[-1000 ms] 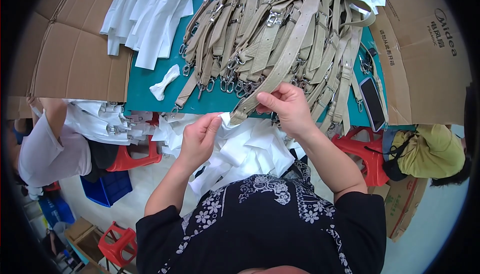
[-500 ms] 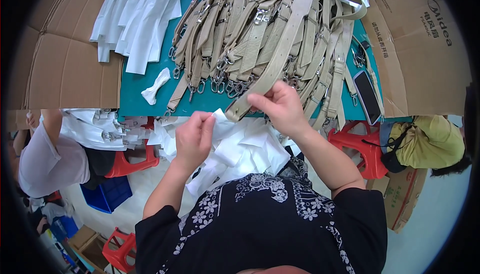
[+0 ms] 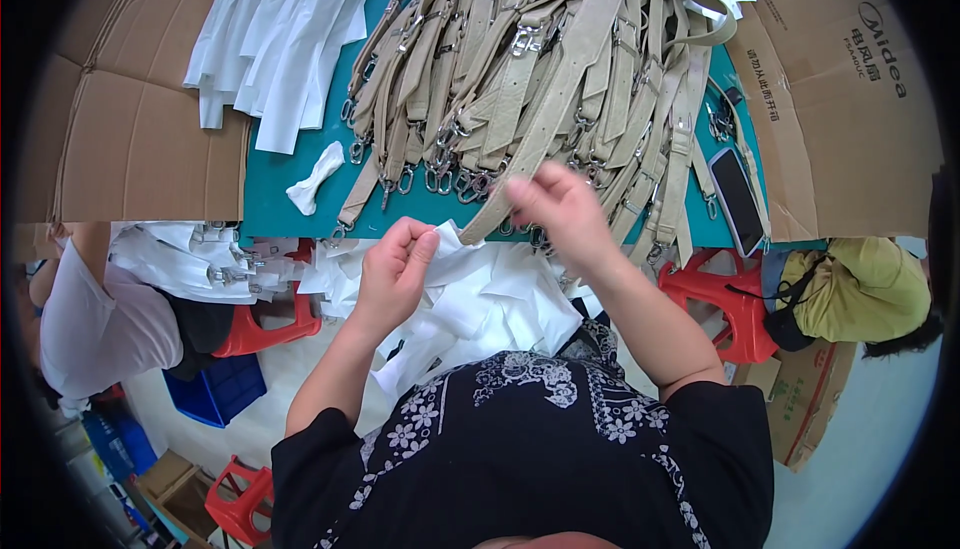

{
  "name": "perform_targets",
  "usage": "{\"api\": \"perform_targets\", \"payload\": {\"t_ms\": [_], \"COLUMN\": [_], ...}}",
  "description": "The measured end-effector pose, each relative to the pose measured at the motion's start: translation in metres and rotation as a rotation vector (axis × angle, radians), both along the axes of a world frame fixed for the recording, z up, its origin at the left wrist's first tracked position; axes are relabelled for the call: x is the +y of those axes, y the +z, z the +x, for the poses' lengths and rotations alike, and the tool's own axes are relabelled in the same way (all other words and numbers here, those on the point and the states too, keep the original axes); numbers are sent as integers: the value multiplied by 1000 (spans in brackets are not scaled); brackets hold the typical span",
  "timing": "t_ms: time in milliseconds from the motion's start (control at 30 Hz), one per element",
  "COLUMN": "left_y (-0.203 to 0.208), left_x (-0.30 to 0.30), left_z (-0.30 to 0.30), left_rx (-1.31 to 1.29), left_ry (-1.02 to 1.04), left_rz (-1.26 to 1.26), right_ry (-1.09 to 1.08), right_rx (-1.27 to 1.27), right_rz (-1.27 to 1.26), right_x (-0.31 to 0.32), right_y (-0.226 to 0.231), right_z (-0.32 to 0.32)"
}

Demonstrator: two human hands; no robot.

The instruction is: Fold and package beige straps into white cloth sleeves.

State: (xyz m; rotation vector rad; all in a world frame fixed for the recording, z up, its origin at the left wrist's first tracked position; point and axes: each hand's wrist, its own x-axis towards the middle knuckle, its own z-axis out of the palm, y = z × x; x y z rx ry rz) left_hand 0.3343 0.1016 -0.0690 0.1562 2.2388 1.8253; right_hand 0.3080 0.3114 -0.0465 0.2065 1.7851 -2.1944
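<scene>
Pinching a white sheet (image 3: 448, 239), the curled left hand (image 3: 400, 261) sits at eight o'clock from the blurred right hand (image 3: 562, 209), whose grip I cannot tell, at a beige, hole-dotted strap (image 3: 548, 124) slanting toward one o'clock.

Looks like a workshop, judging by the many beige straps (image 3: 560, 79) with metal clips (image 3: 438, 179) heaped across the worktop (image 3: 268, 184) down to its near edge, and the white strips (image 3: 290, 69) layered by its left edge. Fits that reading too with cardboard (image 3: 150, 139) along the left and right edges, red stools (image 3: 238, 509), a blue bin (image 3: 215, 389) on the floor (image 3: 295, 369), and people (image 3: 105, 334) beyond both near corners.
</scene>
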Motion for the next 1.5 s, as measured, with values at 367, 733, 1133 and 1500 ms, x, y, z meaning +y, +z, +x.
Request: {"api": "perform_targets", "payload": {"t_ms": [367, 733, 1133, 1500], "left_y": [9, 34, 25, 23], "left_x": [-15, 1, -6, -8], "left_z": [2, -15, -1, 4], "left_rx": [19, 222, 8, 47], "left_ry": [99, 61, 43, 110], "left_rz": [98, -12, 70, 33], "right_ry": [-312, -157, -88, -143], "right_rx": [293, 70, -142, 18], "right_rz": [-53, -316, -372, -193], "right_x": [-37, -17, -14, -25], "right_y": [-1, 14, 12, 10], "right_z": [7, -4, -14, -5]}}
